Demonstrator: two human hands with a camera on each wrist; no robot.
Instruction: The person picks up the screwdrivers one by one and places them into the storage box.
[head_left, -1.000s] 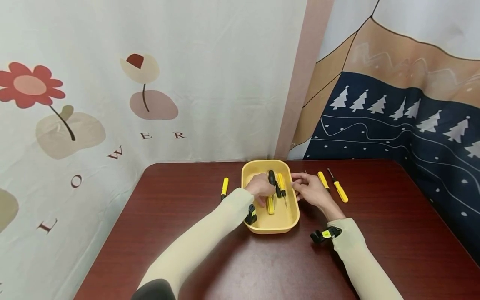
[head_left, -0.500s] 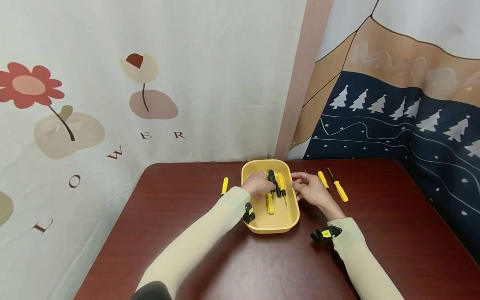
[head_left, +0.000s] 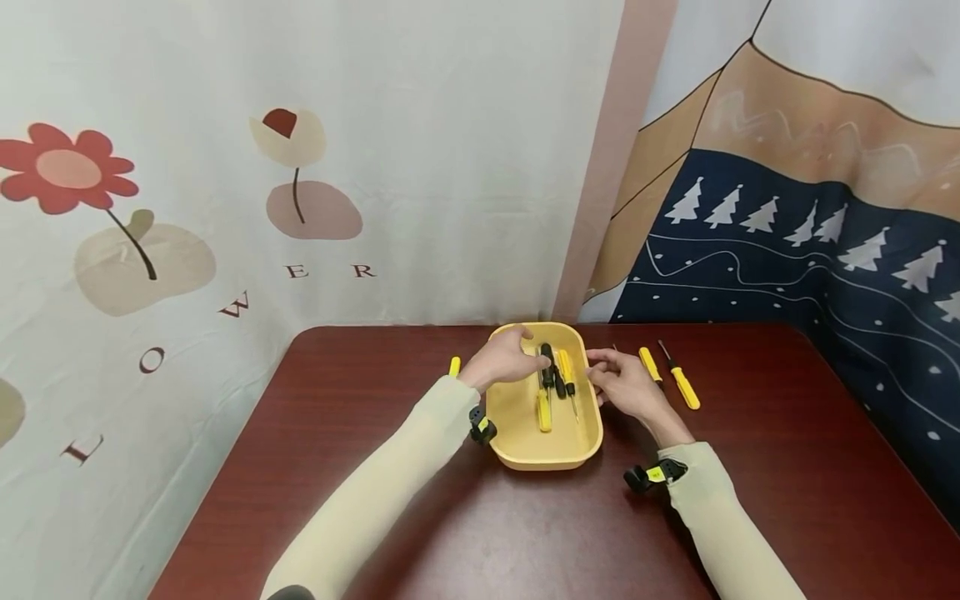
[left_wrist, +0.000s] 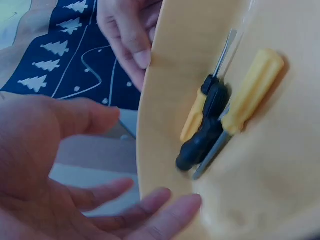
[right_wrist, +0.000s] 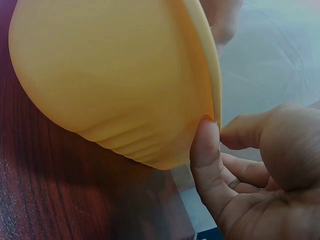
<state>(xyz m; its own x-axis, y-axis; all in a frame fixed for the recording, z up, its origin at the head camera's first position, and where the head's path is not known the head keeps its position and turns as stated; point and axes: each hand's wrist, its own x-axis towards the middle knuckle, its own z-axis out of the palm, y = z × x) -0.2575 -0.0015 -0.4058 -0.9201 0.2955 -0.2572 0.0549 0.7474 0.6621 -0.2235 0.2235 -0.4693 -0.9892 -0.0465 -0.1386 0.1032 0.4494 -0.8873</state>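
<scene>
A yellow plastic tray (head_left: pixel 546 462) on the table holds several screwdrivers. Inside are a yellow-handled screwdriver (head_left: pixel 544 412), a black-handled screwdriver (head_left: pixel 547 363) and another yellow-handled screwdriver (head_left: pixel 567 371) with a black collar. My left hand (head_left: pixel 504 360) hovers above the tray's left side, thumb and fingers spread, holding nothing. In the left wrist view, its fingers (left_wrist: pixel 170 220) stand apart from the tools. At the tray's right wall, my right hand (head_left: pixel 628 385) pinches the rim, as seen in the right wrist view; its fingertips (right_wrist: pixel 206 137) touch the edge.
Right of the tray lie a yellow-handled screwdriver (head_left: pixel 682 387) and another yellow handle (head_left: pixel 649 363). Left of it a yellow handle (head_left: pixel 455 366) shows partly behind the left arm. A printed curtain (head_left: pixel 420 167) hangs behind the dark red table (head_left: pixel 360 375).
My left hand has lifted away from the screwdrivers toward the tray's left side, its fingers spreading. My right hand stays at the rim. The view shifts slightly.
</scene>
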